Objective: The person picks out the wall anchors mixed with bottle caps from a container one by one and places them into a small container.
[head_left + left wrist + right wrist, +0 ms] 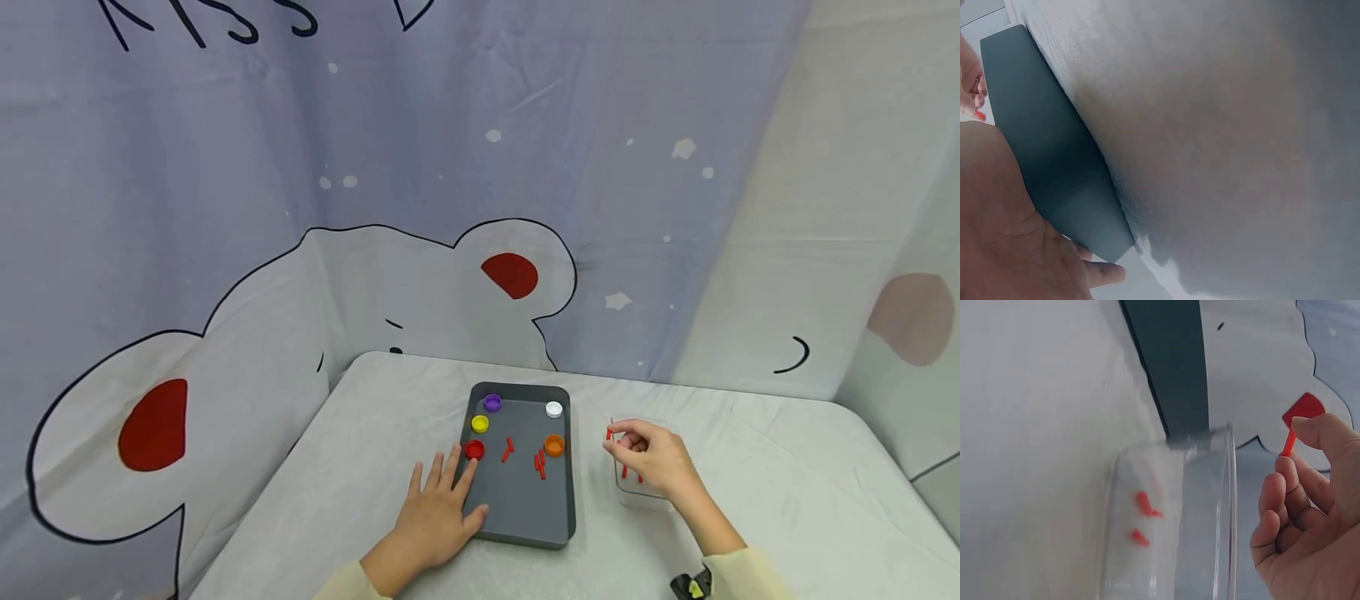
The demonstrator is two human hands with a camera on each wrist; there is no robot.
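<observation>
Our left hand point(437, 521) lies with fingers straight and spread over the left edge of the dark grey tray point(521, 517), while our right hand point(656, 454) pinches a short red rod point(609, 433) above the clear box point(643, 500). From the head we see the right hand covering much of that box; the right wrist view shows the rod upright but slightly tilted between thumb and fingertip, the other fingers curled, and loose red pieces point(1142, 504) down inside the box, too blurred to count. The left wrist view adds the tray's smooth, matte outer wall beside our left palm, which the head view barely shows. Just off the left fingertips sits a round red cup point(474, 449), with a yellow cup point(480, 424) and a purple cup point(492, 403) farther beyond; across the tray, toward the right hand, are an orange cup point(554, 446) and a white cup point(553, 409). Between our hands, thin red sticks point(542, 471) lie scattered on the tray floor. The tray's raised rim and the box's rigid, glossy walls stand apart, a strip of wrinkled white cloth on the surface point(600, 558) running between them.
</observation>
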